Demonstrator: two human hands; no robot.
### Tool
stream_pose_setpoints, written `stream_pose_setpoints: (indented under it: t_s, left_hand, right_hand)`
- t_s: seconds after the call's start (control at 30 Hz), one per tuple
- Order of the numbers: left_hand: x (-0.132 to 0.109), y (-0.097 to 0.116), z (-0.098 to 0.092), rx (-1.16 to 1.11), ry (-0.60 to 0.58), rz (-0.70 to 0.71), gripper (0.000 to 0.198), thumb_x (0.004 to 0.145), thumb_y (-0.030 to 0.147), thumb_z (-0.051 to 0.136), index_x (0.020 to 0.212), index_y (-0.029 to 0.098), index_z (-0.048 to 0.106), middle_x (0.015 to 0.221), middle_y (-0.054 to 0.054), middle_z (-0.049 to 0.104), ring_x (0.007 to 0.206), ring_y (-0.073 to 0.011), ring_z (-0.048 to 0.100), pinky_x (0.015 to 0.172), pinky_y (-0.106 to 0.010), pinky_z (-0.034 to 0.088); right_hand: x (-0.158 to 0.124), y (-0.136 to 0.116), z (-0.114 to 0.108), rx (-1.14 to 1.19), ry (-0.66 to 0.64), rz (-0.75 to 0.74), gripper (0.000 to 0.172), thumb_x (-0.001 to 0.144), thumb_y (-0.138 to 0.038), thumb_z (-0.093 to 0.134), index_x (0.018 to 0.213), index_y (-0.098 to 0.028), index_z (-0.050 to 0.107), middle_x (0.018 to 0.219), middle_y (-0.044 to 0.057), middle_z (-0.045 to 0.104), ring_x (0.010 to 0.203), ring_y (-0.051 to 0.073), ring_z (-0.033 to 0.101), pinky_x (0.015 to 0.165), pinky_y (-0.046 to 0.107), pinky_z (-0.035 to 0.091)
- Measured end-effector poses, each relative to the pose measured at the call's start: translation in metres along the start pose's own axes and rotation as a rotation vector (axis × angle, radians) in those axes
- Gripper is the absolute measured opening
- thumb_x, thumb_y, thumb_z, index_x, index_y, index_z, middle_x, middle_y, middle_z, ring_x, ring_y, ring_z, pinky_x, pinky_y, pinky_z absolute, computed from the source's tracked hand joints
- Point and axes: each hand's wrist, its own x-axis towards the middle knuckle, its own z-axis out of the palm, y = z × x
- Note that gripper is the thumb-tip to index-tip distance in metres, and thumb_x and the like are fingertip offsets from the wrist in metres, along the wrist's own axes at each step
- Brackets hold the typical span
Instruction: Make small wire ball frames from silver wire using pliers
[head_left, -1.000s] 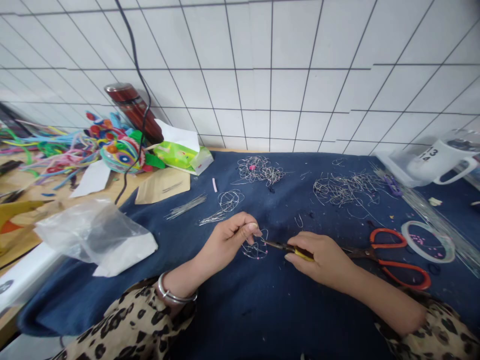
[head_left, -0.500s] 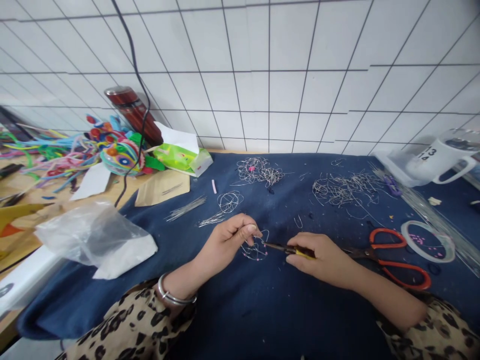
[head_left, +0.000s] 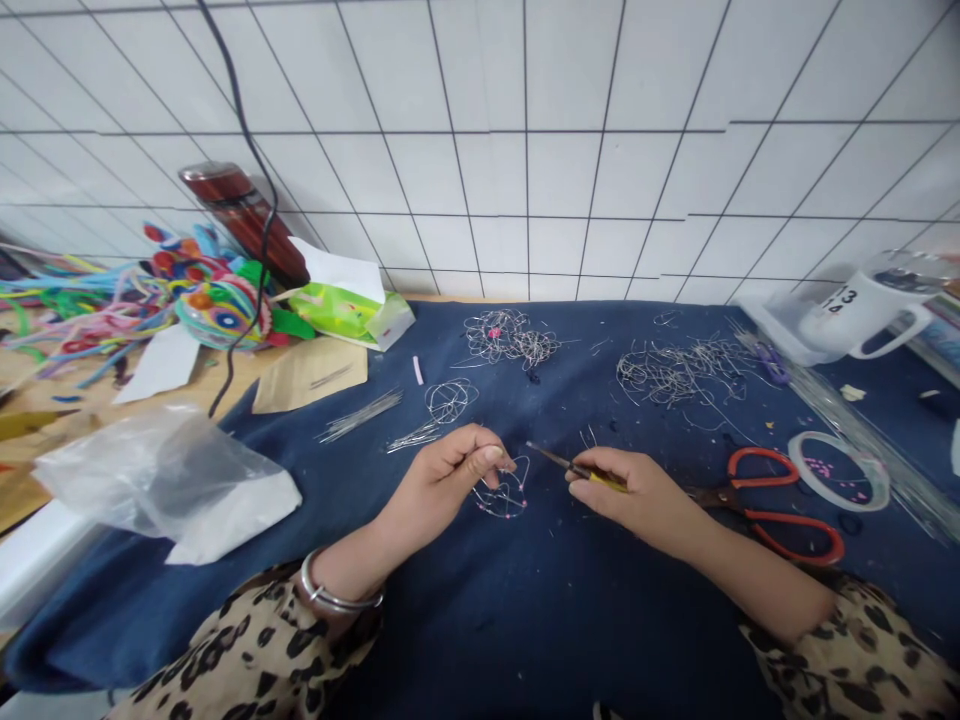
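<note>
Pinched between the thumb and fingers of my left hand [head_left: 461, 475] is a thin wire ring with small pink beads [head_left: 508, 515], hanging just above the blue cloth. My right hand [head_left: 634, 495] is closed around the yellow handle of slim-nosed pliers [head_left: 559, 460]. Their dark tip points left and up, apart from the ring. Beyond my left hand lie a loose coil of wire [head_left: 450, 400] and a bundle of short straight wires [head_left: 414, 437]. A small bent bit of wire [head_left: 590, 437] rests past my right hand.
Red-handled scissors [head_left: 795, 535] and a round dish of pink beads [head_left: 840, 490] lie on the right. Tangled wire [head_left: 675, 372] spreads at the back, near a white mug [head_left: 862, 310]. A plastic bag [head_left: 165, 470] and a tissue pack [head_left: 349, 310] are on the left.
The pliers' tip has drawn away from the beaded ring and now points further upward. The ring stays in my left hand. The whole view has shifted slightly.
</note>
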Motion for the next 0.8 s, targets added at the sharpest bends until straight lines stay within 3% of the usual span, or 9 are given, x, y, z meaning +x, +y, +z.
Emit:
stream_pose_setpoints:
  t_s: [0.1,0.3,0.8]
  left_hand:
    - [0.000,-0.001,0.002,-0.009,-0.012,-0.002,0.022,0.090,0.028,0.046,0.084,0.014,0.062,0.076,-0.003,0.060,0.066,-0.0114,0.056,0.068,-0.025,0.043]
    - [-0.001,-0.002,0.007,-0.041,-0.050,-0.027,0.022,0.090,0.030,0.047,0.084,0.014,0.061,0.071,-0.001,0.059,0.065,-0.0112,0.056,0.066,-0.025,0.043]
    - [-0.003,-0.005,0.009,-0.014,-0.075,-0.028,0.021,0.090,0.028,0.047,0.084,0.013,0.061,0.070,-0.001,0.057,0.064,-0.0109,0.055,0.064,-0.024,0.043]
  right_hand:
    - [0.006,-0.003,0.007,0.167,0.125,0.055,0.023,0.078,-0.036,0.058,0.095,-0.020,0.059,0.086,0.000,0.061,0.077,0.014,0.056,0.069,0.025,0.044]
    - [0.019,-0.017,0.027,0.392,0.132,0.008,0.024,0.073,-0.030,0.061,0.094,-0.019,0.057,0.092,0.001,0.061,0.082,0.013,0.056,0.076,0.027,0.044]
    - [0.022,-0.014,0.038,0.406,0.103,0.030,0.017,0.076,-0.024,0.058,0.091,-0.018,0.060,0.069,-0.003,0.056,0.060,0.009,0.052,0.061,0.023,0.043]
